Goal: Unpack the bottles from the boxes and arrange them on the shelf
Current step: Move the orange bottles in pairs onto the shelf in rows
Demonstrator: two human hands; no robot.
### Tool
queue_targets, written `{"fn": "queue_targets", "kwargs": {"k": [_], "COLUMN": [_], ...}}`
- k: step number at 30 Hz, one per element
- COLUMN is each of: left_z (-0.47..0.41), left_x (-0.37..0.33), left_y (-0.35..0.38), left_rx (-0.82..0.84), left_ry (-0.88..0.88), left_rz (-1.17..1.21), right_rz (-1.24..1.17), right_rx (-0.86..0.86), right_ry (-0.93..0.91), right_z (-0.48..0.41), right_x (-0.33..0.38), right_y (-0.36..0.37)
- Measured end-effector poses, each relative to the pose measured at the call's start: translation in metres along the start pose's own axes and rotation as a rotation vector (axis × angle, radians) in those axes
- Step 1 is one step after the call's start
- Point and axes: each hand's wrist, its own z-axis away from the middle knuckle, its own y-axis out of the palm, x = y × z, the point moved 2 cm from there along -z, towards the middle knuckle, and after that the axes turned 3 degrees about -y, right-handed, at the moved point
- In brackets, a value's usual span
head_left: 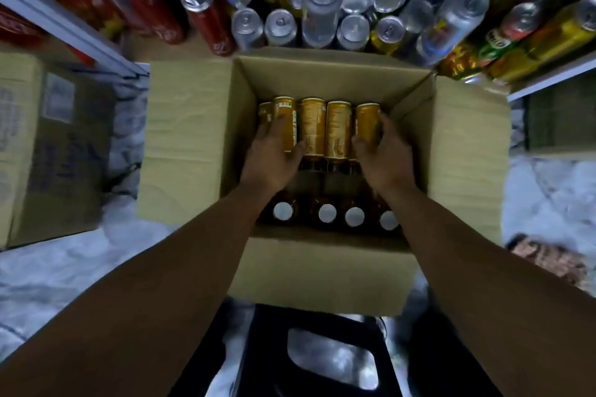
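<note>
An open cardboard box (180, 138) stands in front of me with its flaps spread. Inside, a far row of brown bottles with gold labels (337, 129) is raised above a near row showing white caps (327, 213). My left hand (274, 155) grips the left end of the raised row, fingers around a gold-labelled bottle (285, 113). My right hand (380, 151) grips the right end, around another gold-labelled bottle (366, 119). The shelf (548, 77) beyond the box is packed with cans and bottles.
Silver cans (322, 6) and red cans (206, 19) lie stacked behind the box. A closed carton (48, 145) stands at the left. A black plastic stool (322, 358) sits below the box. The floor is pale marble.
</note>
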Motion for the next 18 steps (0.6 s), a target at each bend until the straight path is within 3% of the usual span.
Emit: {"fn": "queue_targets", "kwargs": {"k": [3, 9, 13, 18], "left_z": [-0.026, -0.053, -0.039, -0.018], "left_x": [0.004, 0.013, 0.008, -0.008], "left_y": [0.018, 0.035, 0.021, -0.015], "left_rx": [-0.029, 0.002, -0.058, -0.281], "left_ry": [-0.013, -0.228, -0.193, -0.091], "left_rz": [0.012, -0.005, 0.088, 0.095], "right_rz": [-0.052, -0.036, -0.05, -0.064], "right_rx": [-0.033, 0.041, -0.075, -0.286], "right_ry": [0.104, 0.251, 0.183, -0.026], "right_z": [-0.028, -0.049, -0.034, 0.004], "right_x": [-0.012, -0.031, -0.021, 0.006], "right_y": [0.019, 0.041, 0.027, 0.001]}}
